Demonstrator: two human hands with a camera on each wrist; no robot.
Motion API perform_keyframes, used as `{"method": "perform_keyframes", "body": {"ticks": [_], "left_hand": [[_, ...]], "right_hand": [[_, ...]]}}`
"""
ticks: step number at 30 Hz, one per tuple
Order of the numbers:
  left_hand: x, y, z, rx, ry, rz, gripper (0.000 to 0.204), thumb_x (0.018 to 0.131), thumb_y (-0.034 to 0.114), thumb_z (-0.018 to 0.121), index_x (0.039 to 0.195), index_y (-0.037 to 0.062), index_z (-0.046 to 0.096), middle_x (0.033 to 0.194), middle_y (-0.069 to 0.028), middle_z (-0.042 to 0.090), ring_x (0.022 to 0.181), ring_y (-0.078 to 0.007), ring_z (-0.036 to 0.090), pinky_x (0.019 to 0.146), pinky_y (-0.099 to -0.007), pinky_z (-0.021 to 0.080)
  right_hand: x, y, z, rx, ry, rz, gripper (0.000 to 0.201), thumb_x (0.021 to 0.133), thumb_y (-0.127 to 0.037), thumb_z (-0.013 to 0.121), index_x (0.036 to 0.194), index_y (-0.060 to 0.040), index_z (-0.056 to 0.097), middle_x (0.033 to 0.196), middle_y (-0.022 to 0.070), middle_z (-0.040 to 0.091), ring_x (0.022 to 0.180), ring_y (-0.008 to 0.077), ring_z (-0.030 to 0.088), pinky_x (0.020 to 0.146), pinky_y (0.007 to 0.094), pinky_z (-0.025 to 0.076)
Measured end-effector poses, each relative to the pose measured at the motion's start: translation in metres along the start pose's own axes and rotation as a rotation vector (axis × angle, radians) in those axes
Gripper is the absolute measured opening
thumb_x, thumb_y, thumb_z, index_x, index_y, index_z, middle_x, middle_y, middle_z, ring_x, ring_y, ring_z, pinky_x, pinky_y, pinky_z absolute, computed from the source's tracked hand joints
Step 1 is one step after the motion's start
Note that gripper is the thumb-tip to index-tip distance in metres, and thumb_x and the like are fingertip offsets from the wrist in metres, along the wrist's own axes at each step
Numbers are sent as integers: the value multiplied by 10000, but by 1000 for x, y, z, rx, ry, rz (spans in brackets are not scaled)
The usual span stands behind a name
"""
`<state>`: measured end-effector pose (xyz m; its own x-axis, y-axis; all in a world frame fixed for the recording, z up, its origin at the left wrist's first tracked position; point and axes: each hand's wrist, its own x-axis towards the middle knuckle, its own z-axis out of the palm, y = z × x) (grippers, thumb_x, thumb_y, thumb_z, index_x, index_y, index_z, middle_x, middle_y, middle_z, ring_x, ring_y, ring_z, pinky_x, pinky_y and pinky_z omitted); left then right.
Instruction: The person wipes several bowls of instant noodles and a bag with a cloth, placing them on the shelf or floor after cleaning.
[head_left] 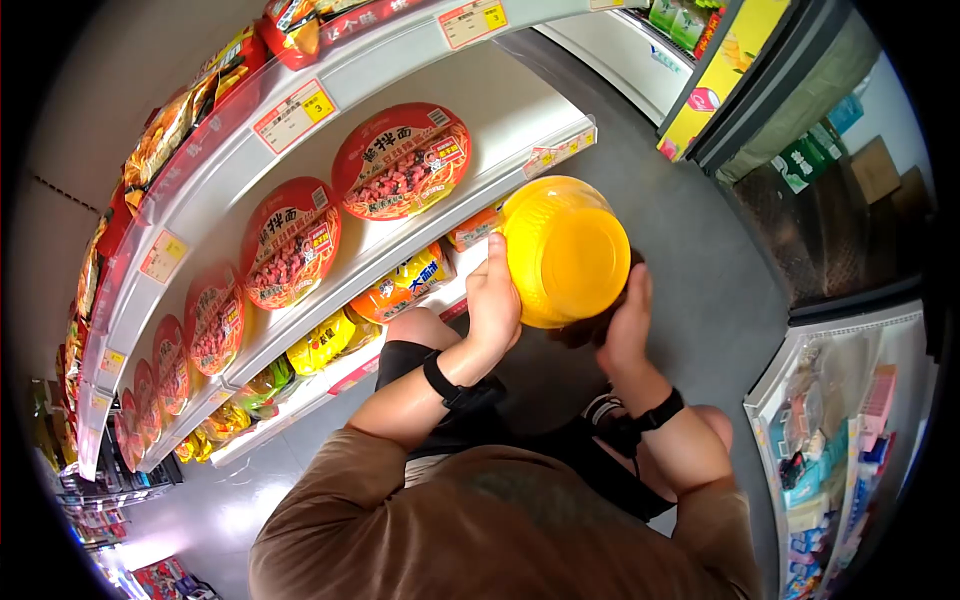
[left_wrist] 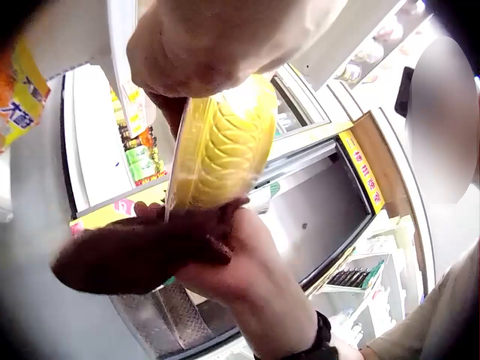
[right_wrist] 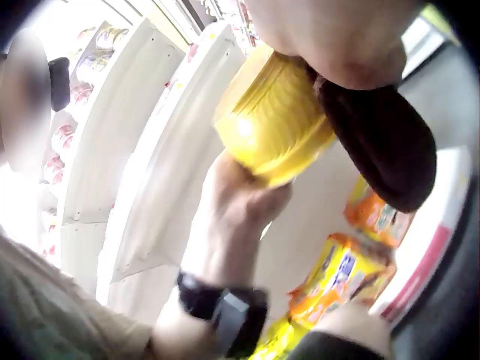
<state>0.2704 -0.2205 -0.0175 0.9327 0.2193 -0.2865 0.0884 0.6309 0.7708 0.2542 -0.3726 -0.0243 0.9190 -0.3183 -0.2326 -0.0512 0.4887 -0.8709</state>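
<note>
A yellow noodle bowl [head_left: 570, 255] is held between both hands in front of the shelf, its base toward the head camera. My left hand [head_left: 492, 305] grips its side with the thumb up along the wall. At the opposite side, my right hand [head_left: 628, 325] holds a dark brown cloth [right_wrist: 382, 142] against the bowl. The cloth hangs past the bowl's edge in the left wrist view, partly covering the right fingers. Ridged swirls run round the bowl's wall [left_wrist: 232, 142].
Red-lidded noodle bowls [head_left: 400, 160] stand in a row on the white shelf [head_left: 515, 95] at left. Yellow and orange noodle packets [head_left: 405, 282] lie on the level below. Another goods rack [head_left: 790, 370] is at right, beyond the grey floor [head_left: 700, 240].
</note>
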Motion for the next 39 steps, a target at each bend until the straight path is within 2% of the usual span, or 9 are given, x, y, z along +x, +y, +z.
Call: {"method": "perform_keyframes", "body": {"ticks": [3, 6, 11, 15, 17, 18, 23, 27, 39], "left_hand": [[-12, 0, -10, 362, -92, 78, 465, 1044, 355, 543, 904, -45, 734, 808, -34, 717, 718, -94, 616, 677, -260, 508], [-25, 5, -9, 571, -191, 108, 468, 1026, 371, 576, 870, -41, 734, 719, -33, 698, 670, -68, 593, 619, -270, 500], [-42, 2, -8, 965, -348, 457, 401, 986, 330, 622, 808, -21, 701, 593, -240, 573, 581, -440, 609, 495, -430, 488], [-41, -7, -20, 848, -264, 445, 432, 1005, 344, 600, 803, -26, 695, 536, -198, 531, 461, -236, 572, 465, -371, 453], [-36, 2, -24, 706, -163, 278, 498, 1036, 391, 546, 827, -36, 694, 533, -118, 534, 546, -60, 461, 500, -306, 434], [-35, 7, -10, 288, -111, 205, 536, 1045, 415, 518, 830, -46, 685, 611, -85, 608, 602, -76, 507, 566, -303, 463], [-16, 8, -10, 400, -59, 312, 526, 1043, 416, 522, 862, -48, 692, 665, -98, 656, 659, -88, 571, 616, -318, 494], [-25, 8, -9, 731, -92, 540, 439, 1011, 381, 576, 908, -23, 712, 624, -222, 624, 561, -326, 669, 534, -392, 494], [-50, 23, -22, 1066, -346, 874, 294, 933, 303, 671, 927, 12, 712, 636, -160, 654, 536, -325, 654, 493, -404, 522]], "right_hand": [[31, -33, -15, -79, -160, 84, 312, 1061, -294, 466, 1188, -39, 593, 1163, 75, 609, 1097, 189, 573, 972, 315, 451], [42, -29, -28, -586, -285, -365, 271, 1038, -219, 508, 1174, -18, 629, 1150, 88, 627, 1066, 206, 596, 982, 333, 455], [-12, -77, 22, -1182, -761, -966, 292, 858, -108, 675, 1146, -62, 689, 1259, 142, 624, 1180, 360, 600, 1006, 413, 478], [23, -55, 0, -862, -554, -631, 236, 938, -122, 625, 1156, -50, 679, 1240, 140, 644, 1161, 284, 619, 996, 367, 482], [33, -49, -4, -341, -363, -57, 349, 1034, -289, 529, 1280, -48, 582, 1277, 106, 627, 1163, 245, 612, 988, 366, 485], [30, -45, -5, -155, -240, 174, 405, 1051, -351, 496, 1322, -54, 544, 1298, 95, 616, 1172, 244, 607, 990, 370, 485], [-5, 2, 15, 182, -109, 337, 526, 1055, -492, 365, 1388, -112, 512, 1368, 65, 589, 1238, 236, 572, 1043, 399, 461], [16, 5, -18, 123, -91, 598, 494, 1043, -438, 382, 1346, -86, 549, 1297, 77, 640, 1162, 243, 620, 990, 400, 497], [-46, -48, 18, -1064, -584, -1019, 379, 923, -172, 625, 1272, -25, 597, 1416, 223, 498, 1308, 428, 496, 1096, 486, 384]]}}
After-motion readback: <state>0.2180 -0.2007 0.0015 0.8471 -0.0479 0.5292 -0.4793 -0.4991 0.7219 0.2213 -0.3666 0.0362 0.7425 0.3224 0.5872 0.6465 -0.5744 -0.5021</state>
